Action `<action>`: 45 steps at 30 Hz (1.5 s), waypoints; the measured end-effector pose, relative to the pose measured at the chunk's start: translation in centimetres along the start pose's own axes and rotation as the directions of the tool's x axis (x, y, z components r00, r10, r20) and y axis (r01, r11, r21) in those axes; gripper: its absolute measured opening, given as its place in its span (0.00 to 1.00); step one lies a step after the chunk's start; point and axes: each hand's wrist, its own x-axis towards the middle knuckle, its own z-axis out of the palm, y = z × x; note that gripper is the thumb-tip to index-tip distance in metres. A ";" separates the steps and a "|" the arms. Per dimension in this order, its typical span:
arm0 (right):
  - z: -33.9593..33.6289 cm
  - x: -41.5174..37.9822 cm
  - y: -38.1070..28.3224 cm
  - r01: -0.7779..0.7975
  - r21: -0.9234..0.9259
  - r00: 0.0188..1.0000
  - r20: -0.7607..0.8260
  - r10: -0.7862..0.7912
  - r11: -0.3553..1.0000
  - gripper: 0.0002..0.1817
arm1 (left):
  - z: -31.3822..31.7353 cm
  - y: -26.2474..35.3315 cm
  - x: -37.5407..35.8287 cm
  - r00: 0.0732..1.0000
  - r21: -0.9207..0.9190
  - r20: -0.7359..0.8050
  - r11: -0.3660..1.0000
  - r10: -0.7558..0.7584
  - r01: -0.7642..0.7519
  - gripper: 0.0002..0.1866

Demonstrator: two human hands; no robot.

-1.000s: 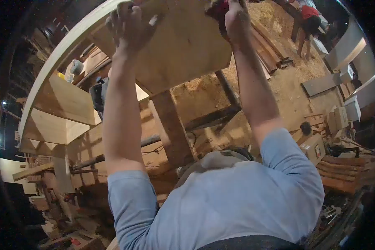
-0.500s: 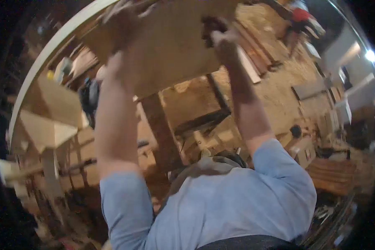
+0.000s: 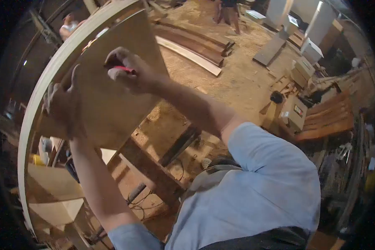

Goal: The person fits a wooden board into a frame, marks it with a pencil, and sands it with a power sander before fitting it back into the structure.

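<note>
A broad brown wooden panel (image 3: 108,112) lies before me, with a long pale curved wooden strip (image 3: 26,125) along its far left side. My left hand (image 3: 63,102) rests on the panel close to this strip, thumb raised and fingers apart, holding nothing. Over the panel, my right hand (image 3: 131,75) is closed around a small red object (image 3: 124,69). Most of that object is hidden by the fingers, so its kind does not show.
Long boards (image 3: 191,46) lie stacked on the sawdust-covered floor (image 3: 241,83). Cardboard boxes (image 3: 293,112) and a slatted wooden piece (image 3: 327,116) stand to the right. A dark beam (image 3: 150,166) runs below the panel. Two other people are farther off, one at upper left (image 3: 68,27).
My view has turned, and both hands now appear farther left. My right hand has come nearer to the left hand and the curved strip, still holding the small object.
</note>
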 end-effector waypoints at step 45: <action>-0.6 4.1 -0.1 0.402 -0.387 0.911 0.263 -0.318 0.830 0.05 | -3.7 3.3 0.1 0.985 -0.214 -0.166 0.977 -0.053 0.016 0.29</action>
